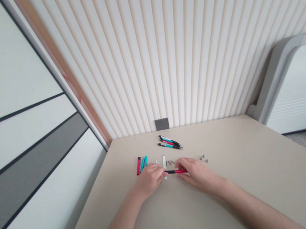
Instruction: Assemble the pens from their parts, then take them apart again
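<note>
A red and black pen [176, 171] lies level between my two hands, just above the table. The fingers of my left hand [149, 178] are pinched at its black end. At the red end, my right hand [195, 170] is closed around the barrel. Beside my left hand lie a red pen barrel [138, 166] and several teal pen barrels [143, 163]. Slim white refills [164, 161] and small grey pieces [169, 163] sit just beyond the held pen. Small metal-coloured pieces [203, 157], too small to name, lie past my right hand.
Several whole pens [169, 142] with teal, red and black parts are piled farther back on the beige table [216, 139]. A dark wall socket [162, 124] sits in the ribbed wall behind. A white cabinet stands left, and a pale padded headboard [297, 82] right.
</note>
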A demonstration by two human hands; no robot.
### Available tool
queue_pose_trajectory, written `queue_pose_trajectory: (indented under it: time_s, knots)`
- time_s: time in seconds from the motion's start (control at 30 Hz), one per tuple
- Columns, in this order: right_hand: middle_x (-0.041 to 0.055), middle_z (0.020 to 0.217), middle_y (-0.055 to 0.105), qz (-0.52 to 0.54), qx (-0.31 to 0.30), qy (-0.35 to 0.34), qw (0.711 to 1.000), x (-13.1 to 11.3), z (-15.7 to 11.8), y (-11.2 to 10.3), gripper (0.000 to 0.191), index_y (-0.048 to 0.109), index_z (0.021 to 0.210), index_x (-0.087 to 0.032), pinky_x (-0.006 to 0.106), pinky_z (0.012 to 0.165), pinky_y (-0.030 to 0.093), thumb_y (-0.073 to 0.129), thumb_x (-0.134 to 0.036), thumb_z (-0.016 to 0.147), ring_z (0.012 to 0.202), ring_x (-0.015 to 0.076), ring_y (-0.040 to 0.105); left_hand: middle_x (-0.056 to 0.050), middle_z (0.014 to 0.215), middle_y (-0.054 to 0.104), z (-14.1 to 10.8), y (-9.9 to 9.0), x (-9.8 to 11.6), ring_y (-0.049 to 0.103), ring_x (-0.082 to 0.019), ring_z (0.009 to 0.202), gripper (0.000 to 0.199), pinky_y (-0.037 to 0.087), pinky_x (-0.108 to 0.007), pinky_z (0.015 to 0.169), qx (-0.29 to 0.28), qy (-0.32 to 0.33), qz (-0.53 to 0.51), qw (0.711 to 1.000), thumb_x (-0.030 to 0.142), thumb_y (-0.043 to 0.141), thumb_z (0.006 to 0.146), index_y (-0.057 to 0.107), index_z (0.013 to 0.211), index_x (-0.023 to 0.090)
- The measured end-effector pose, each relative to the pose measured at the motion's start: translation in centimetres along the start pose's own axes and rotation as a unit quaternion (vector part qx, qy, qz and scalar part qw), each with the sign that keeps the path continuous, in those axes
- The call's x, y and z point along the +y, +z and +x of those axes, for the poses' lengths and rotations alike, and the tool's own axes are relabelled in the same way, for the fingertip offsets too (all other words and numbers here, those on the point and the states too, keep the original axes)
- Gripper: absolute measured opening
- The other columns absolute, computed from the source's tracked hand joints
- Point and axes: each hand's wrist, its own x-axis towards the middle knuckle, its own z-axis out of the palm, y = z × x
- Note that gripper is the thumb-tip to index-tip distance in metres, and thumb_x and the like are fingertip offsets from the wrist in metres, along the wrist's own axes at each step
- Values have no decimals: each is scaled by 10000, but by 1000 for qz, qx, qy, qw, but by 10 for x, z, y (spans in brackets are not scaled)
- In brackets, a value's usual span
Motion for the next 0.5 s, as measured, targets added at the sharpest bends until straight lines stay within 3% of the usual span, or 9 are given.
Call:
queue_pose_trajectory:
  time_s: [0.17,0.3,0.43,0.5]
  knots:
    - [44,852,700,-17,-62,60,996,-1,0,1,241,642,938,-222,251,693,408,430,-333,964,787,186,650,-59,711,613,-1,2,-1,574,-176,702,393,431,-265,672,5,12,9,1000,350,350,1008,627,814,149]
    - [40,991,703,11,-61,61,996,-1,0,4,268,586,1157,-244,241,728,410,512,-354,924,878,188,652,-62,722,630,-2,4,-2,599,-181,727,368,447,-269,689,3,25,20,999,327,365,1007,644,847,146]
    - [42,816,694,15,-80,65,995,-3,0,4,299,660,908,-213,241,675,395,388,-318,973,759,174,637,-63,750,657,-1,3,-1,618,-189,767,325,463,-286,728,-12,32,23,999,314,397,1000,656,898,146]
    - [27,820,684,41,-76,54,995,-5,0,4,212,630,1040,-214,234,659,396,472,-308,934,745,169,622,-63,763,665,0,3,0,624,-190,778,316,468,-289,735,-25,33,22,999,306,397,1000,658,918,149]
